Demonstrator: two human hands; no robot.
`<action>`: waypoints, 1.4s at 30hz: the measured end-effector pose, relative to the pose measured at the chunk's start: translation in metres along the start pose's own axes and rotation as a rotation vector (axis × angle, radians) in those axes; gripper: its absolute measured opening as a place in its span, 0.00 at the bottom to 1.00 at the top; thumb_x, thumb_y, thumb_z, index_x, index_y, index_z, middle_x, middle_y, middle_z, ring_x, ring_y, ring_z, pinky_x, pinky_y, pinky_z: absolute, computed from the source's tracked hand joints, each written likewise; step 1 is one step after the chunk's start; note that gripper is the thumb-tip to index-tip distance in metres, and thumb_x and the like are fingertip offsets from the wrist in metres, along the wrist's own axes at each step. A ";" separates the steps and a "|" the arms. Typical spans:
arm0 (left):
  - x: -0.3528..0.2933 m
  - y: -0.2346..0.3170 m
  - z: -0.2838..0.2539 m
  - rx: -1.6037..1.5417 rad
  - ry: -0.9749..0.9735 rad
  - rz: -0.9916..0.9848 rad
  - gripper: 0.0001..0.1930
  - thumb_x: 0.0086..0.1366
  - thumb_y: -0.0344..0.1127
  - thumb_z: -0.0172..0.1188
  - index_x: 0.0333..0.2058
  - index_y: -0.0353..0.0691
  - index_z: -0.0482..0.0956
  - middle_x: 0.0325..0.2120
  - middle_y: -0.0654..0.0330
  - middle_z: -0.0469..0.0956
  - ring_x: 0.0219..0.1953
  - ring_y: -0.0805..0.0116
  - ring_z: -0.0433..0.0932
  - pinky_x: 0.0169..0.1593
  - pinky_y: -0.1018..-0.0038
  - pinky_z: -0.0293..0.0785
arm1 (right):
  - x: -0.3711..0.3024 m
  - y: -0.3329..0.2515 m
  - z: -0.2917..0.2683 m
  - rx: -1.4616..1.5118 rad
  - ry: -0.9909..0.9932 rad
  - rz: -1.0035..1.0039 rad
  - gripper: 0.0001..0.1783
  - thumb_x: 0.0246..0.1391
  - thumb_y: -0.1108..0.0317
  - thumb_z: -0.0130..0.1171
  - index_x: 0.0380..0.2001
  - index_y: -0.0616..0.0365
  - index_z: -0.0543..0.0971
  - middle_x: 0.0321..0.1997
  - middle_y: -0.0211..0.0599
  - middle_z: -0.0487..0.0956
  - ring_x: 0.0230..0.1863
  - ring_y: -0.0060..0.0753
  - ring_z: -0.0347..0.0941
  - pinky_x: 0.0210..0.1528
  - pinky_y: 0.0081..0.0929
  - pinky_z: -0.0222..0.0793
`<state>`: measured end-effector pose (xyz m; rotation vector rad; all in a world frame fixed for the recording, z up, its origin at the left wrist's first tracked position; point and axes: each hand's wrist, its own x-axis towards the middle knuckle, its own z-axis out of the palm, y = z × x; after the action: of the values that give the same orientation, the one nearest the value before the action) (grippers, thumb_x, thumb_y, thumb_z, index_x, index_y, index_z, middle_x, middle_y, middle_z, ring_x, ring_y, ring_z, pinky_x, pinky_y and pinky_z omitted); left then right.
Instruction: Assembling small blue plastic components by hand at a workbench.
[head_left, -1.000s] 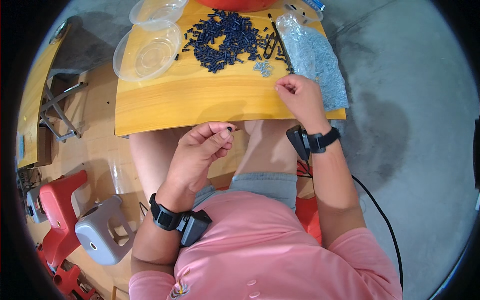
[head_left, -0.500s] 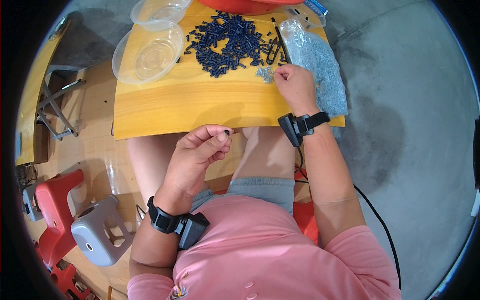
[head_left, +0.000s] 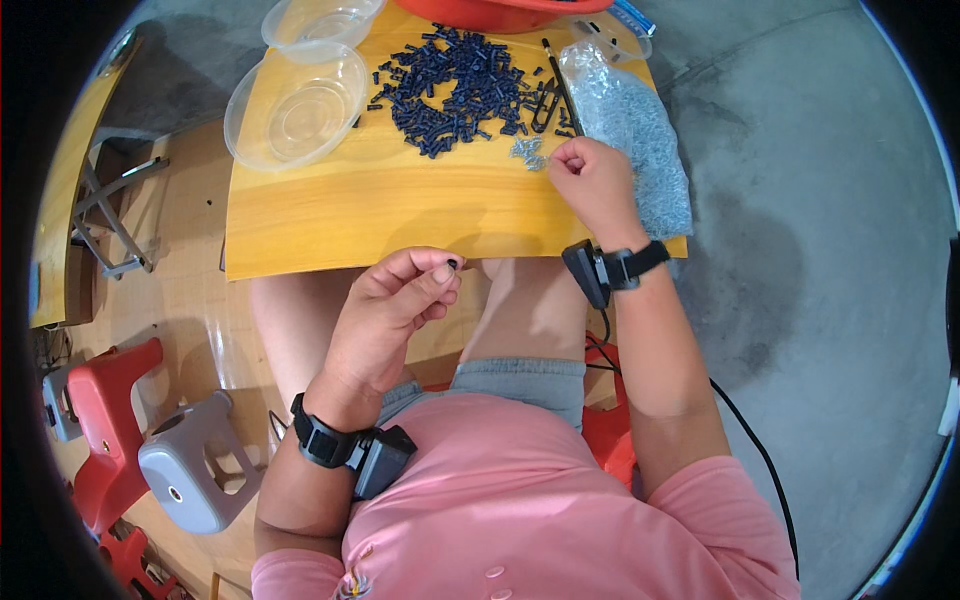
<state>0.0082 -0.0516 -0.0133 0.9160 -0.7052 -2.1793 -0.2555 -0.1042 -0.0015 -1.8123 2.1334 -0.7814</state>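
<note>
My left hand (head_left: 400,295) is closed in front of the table's near edge, with a small dark plastic piece (head_left: 453,264) pinched between thumb and forefinger. Over the right part of the table, my right hand (head_left: 597,183) has its fingers curled together; whatever they may hold is too small or hidden. Just left of those fingertips lies a little heap of small silvery metal pieces (head_left: 527,153). Farther off, a large pile of dark blue plastic pieces (head_left: 455,90) spreads over the wooden table (head_left: 400,210). Beside my right hand rests a clear plastic bag (head_left: 655,150) full of similar silvery pieces.
Black thread snips (head_left: 545,105) and a dark pen-like stick (head_left: 562,88) lie between pile and bag. Two clear plastic bowls (head_left: 297,110) stand at the left, a red basin (head_left: 500,18) at the far edge. Red (head_left: 115,430) and grey (head_left: 190,465) stools are on the floor.
My right hand has shifted slightly toward me and right, away from the silvery heap, which looks a little rearranged. My left hand keeps its pinch on the dark piece, almost still.
</note>
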 end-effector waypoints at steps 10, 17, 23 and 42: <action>-0.002 -0.005 0.010 0.030 -0.037 0.014 0.09 0.65 0.33 0.58 0.41 0.37 0.78 0.34 0.63 0.80 0.34 0.76 0.77 0.39 0.79 0.74 | -0.066 -0.071 -0.029 0.199 -0.249 -0.476 0.04 0.43 0.75 0.58 0.25 0.60 0.74 0.24 0.38 0.74 0.27 0.41 0.73 0.30 0.32 0.69; -0.013 -0.006 0.014 0.104 -0.035 0.074 0.09 0.64 0.29 0.58 0.42 0.35 0.78 0.32 0.60 0.81 0.30 0.74 0.78 0.35 0.78 0.75 | -0.078 -0.075 -0.030 0.029 -0.253 -0.690 0.05 0.43 0.71 0.59 0.26 0.57 0.74 0.26 0.36 0.73 0.31 0.41 0.72 0.31 0.35 0.69; -0.018 -0.008 0.015 0.145 -0.040 0.103 0.08 0.64 0.28 0.58 0.41 0.35 0.78 0.31 0.60 0.81 0.30 0.75 0.77 0.35 0.78 0.74 | -0.084 -0.081 -0.036 -0.027 -0.254 -0.745 0.06 0.43 0.70 0.59 0.26 0.59 0.74 0.27 0.37 0.72 0.32 0.41 0.71 0.32 0.35 0.68; -0.026 -0.014 0.016 0.294 -0.018 0.191 0.08 0.61 0.28 0.63 0.39 0.33 0.81 0.30 0.66 0.80 0.31 0.82 0.74 0.36 0.85 0.71 | -0.091 -0.095 -0.044 -0.132 -0.286 -0.806 0.06 0.43 0.70 0.58 0.23 0.58 0.71 0.26 0.36 0.70 0.32 0.39 0.70 0.33 0.34 0.68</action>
<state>0.0050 -0.0196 -0.0024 0.9327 -1.0971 -1.9490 -0.1792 -0.0143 0.0707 -2.6924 1.2701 -0.4707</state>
